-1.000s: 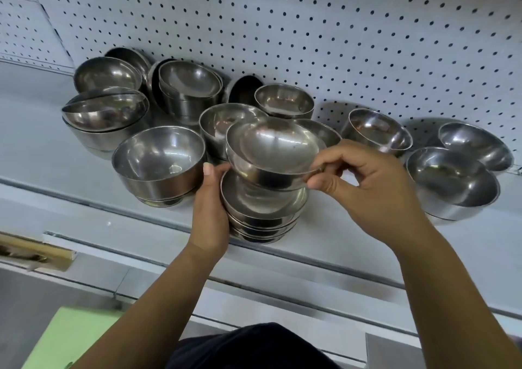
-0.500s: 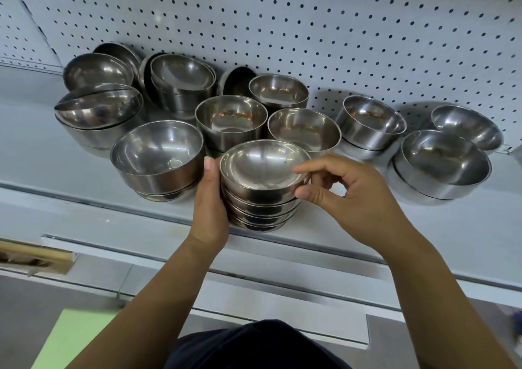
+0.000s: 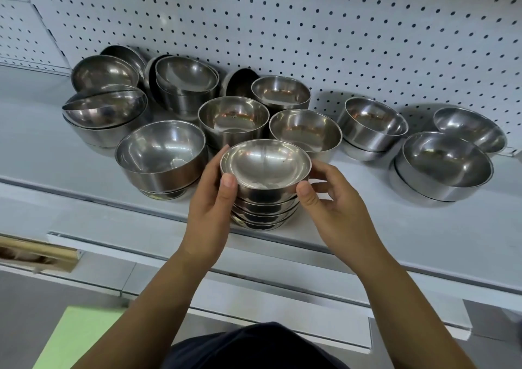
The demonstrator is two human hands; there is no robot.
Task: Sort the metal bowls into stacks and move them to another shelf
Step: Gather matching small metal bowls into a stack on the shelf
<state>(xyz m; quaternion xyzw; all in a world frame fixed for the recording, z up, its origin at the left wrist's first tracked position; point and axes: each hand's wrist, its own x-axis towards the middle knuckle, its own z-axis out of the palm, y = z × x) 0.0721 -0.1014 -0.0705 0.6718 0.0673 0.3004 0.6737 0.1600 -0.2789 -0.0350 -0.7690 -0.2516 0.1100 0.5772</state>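
A stack of small shiny metal bowls (image 3: 265, 176) stands near the front edge of the grey shelf (image 3: 395, 233). My left hand (image 3: 210, 199) wraps the stack's left side, thumb on the top bowl's rim. My right hand (image 3: 333, 202) touches the right side of the stack with thumb and fingertips. Behind and around the stack stand several larger metal bowls: one at the left (image 3: 161, 157), two just behind (image 3: 233, 118) (image 3: 306, 133), and a leaning group at the far left (image 3: 107, 109).
More bowls stand at the right (image 3: 446, 165) (image 3: 372, 124) (image 3: 470, 128). A white pegboard wall (image 3: 310, 29) closes the back of the shelf. Below the shelf's front edge are a lower ledge (image 3: 254, 292), a green surface (image 3: 76, 337) and a wooden strip (image 3: 36, 253).
My right hand lowered the top bowl onto the stack and nested it, then shifted from the rim to the stack's right side. My left hand stayed on the stack.
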